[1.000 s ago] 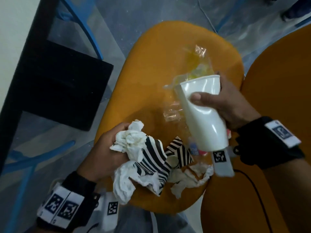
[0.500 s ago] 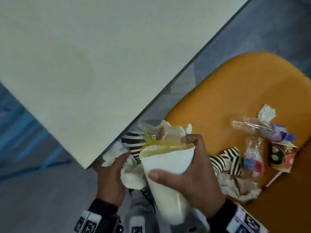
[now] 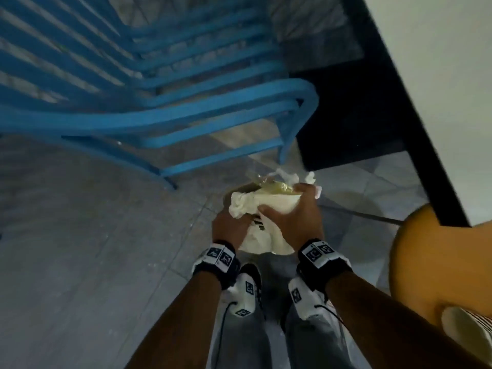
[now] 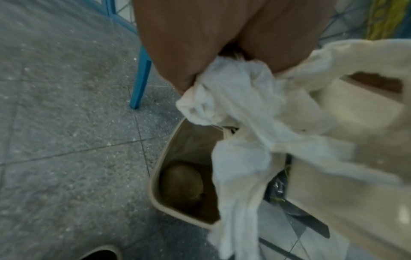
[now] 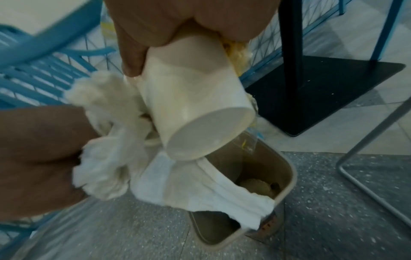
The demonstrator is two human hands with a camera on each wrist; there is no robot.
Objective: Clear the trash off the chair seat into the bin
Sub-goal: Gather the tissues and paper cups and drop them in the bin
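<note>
- A person stands over a small beige bin on a grey tiled floor, both hands held together just above its open mouth.
- The left hand has its fingers curled round a bunch of crumpled white tissue, which hangs down over the bin's rim.
- The right hand grips a white paper cup, thumb across its side; crinkled clear and yellow plastic wrap sticks out of the cup's mouth.
- A rounded brownish object, too blurred to identify, lies at the bottom of the bin.
- An orange chair seat is at the right, a blue slatted chair beyond the bin.
</note>
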